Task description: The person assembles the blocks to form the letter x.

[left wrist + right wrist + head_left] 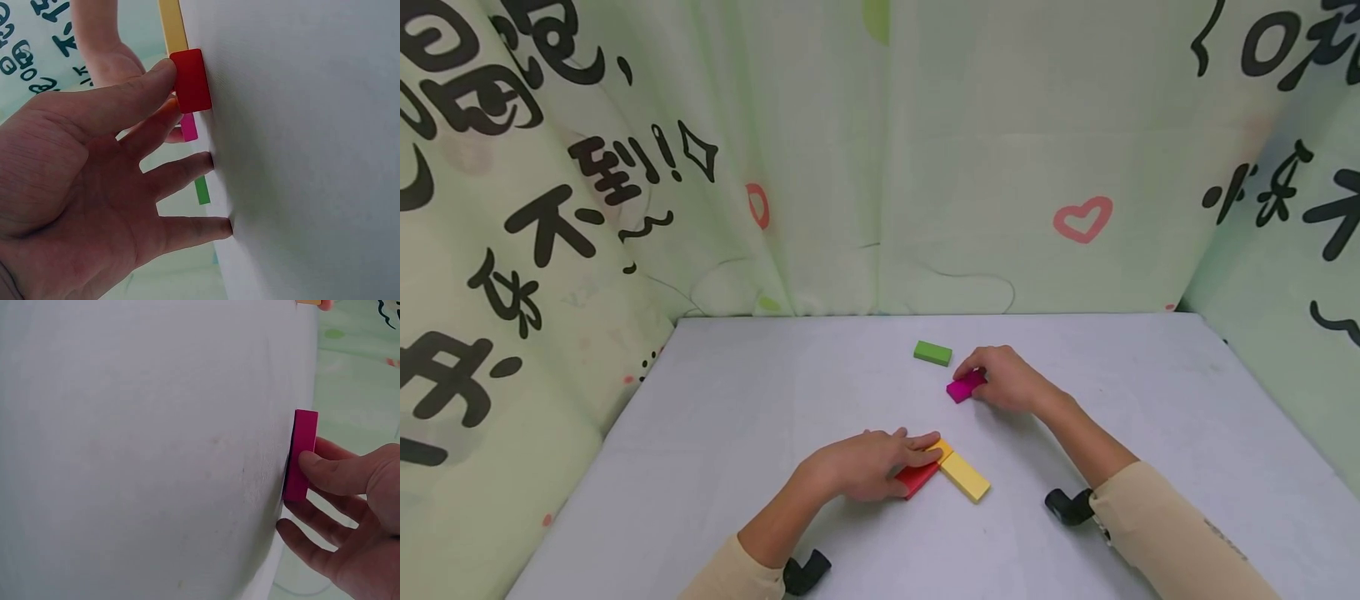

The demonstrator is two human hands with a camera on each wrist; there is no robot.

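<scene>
My left hand [917, 457] lies flat with straight fingers over a red block [917, 479] and an orange block [942, 450] near the table's front middle. In the left wrist view its thumb [147, 84] touches the red block [190, 80] while the other fingertips press the table. A yellow block [965, 477] lies against the red and orange ones. Further back, my right hand [981, 379] pinches a magenta block [964, 388] that sits on the table. The right wrist view shows the thumb [328, 472] on that magenta block [300, 453]. A green block [932, 352] lies alone just behind it.
The grey table [737, 400] is walled on three sides by a pale green curtain [880, 167] with black lettering. Black wrist mounts [1067, 506] sit on both forearms near the front edge.
</scene>
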